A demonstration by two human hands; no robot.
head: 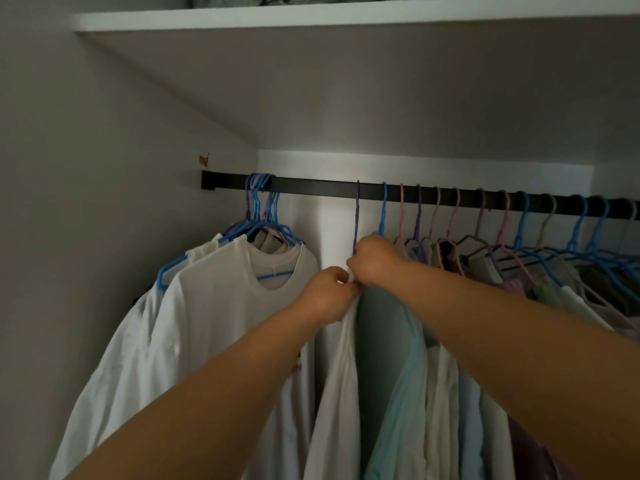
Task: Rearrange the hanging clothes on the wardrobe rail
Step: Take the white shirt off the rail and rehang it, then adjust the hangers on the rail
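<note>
A black wardrobe rail [311,187] runs across the closet. A purple hanger [357,216] hangs from it with a white garment [337,393] on it. My left hand [327,294] grips the garment's top edge just below the hanger. My right hand [375,259] pinches the same garment at the neck of the hanger, touching my left hand. A bunch of white shirts [214,306] on blue hangers sits pushed to the rail's left end. A light blue garment [398,393] hangs just right of the white one.
Several more hangers [519,220] in blue, pink and beige carry clothes along the right of the rail. A white shelf [311,15] with folded items lies above. The wardrobe's left wall [86,202] is close. A gap of bare rail separates the left bunch from the purple hanger.
</note>
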